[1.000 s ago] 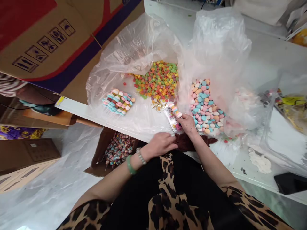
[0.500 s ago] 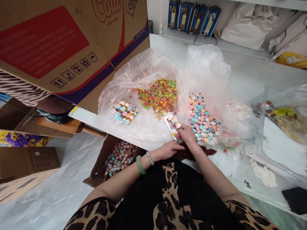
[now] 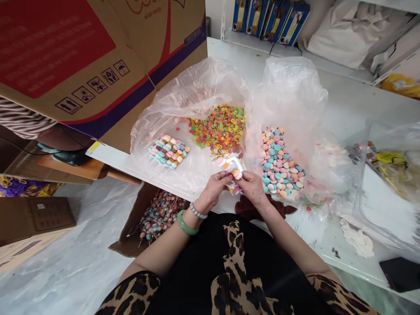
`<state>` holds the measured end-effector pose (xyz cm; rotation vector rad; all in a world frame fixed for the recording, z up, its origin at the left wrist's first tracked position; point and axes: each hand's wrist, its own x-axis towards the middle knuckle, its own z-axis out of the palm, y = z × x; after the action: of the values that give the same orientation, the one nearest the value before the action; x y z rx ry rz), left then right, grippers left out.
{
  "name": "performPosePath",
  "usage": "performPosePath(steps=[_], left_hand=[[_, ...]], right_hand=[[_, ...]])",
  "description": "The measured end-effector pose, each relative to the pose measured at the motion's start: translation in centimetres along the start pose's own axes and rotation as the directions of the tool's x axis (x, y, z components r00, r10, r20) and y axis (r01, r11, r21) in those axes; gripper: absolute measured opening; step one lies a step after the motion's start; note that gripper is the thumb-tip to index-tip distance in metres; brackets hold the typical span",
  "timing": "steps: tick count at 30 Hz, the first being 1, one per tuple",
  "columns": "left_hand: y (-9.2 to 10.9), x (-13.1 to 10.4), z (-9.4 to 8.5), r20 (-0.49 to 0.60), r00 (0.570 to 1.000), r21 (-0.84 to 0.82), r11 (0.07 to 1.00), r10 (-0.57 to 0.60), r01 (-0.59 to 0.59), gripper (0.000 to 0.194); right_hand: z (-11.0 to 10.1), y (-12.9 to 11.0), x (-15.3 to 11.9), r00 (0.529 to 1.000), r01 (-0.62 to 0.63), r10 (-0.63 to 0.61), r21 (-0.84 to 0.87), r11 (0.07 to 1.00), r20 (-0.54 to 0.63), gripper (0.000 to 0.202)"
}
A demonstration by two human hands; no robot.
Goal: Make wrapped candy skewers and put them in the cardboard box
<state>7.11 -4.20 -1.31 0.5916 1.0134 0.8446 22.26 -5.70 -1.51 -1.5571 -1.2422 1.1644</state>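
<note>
A short skewer of pastel candies [image 3: 228,167] is held between both hands above the plastic sheet. My left hand [image 3: 215,188] pinches it from the left, fingers closed, and my right hand [image 3: 252,188] grips its near end. Under the hands lies a small printed packet [image 3: 235,189], partly hidden. Just beyond them are gold twist ties [image 3: 220,155] and a heap of colourful ring candies [image 3: 223,129]. To the left lie several finished candy skewers in a stack [image 3: 169,151]. Pastel button candies [image 3: 278,162] spread right of my right hand.
A large cardboard box [image 3: 108,57] stands at the left. Below the table edge is an open carton of wrapped candies [image 3: 160,214]. A brown cloth [image 3: 241,209], clear plastic container [image 3: 361,192] and black phone-like object [image 3: 400,273] lie near the front and right.
My left hand has moved up and forward to the skewer and closed on it. The skewer in my right hand has moved slightly left. The view has shifted a little.
</note>
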Motion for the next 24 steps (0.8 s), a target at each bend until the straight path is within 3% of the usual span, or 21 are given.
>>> performPosePath(steps=[3,6,9,13,16,20,24], left_hand=[[0.4,0.2,-1.1,-0.147,0.989,-0.150,0.989,-0.006,-0.016,0.035],[0.6,0.5,-2.0,-0.238,0.971,-0.225,0.970,0.040,-0.095,0.030],[0.3,0.9,-2.3,-0.279,0.955,-0.295,0.938,0.097,-0.182,0.028],[-0.2,1.4,-2.5,-0.260,0.958,-0.321,0.924,0.124,-0.207,0.029],[0.2,1.3,-3.1,-0.218,0.972,-0.268,0.953,0.087,-0.145,0.033],[1.2,1.1,-4.2,-0.135,0.991,-0.123,0.992,0.009,-0.026,0.039],[1.2,1.5,-4.2,-0.203,0.978,-0.135,0.988,0.045,-0.073,0.036]], right_hand=[[1.0,-0.3,0.4,0.992,-0.126,0.127,0.147,0.981,-0.001,0.024],[2.3,-1.0,0.5,0.949,-0.312,0.280,0.292,0.904,0.148,0.031],[4.0,-2.0,0.5,0.911,-0.398,0.323,0.345,0.850,0.255,0.032],[5.1,-2.5,1.3,0.917,-0.396,0.339,0.379,0.837,0.210,0.026],[4.5,-2.1,2.2,0.922,-0.385,0.342,0.354,0.852,0.181,0.023],[3.4,-1.2,3.0,0.918,-0.388,0.327,0.336,0.858,0.226,0.021],[3.4,-0.7,3.0,0.958,-0.275,0.206,0.442,0.854,0.198,0.022]])
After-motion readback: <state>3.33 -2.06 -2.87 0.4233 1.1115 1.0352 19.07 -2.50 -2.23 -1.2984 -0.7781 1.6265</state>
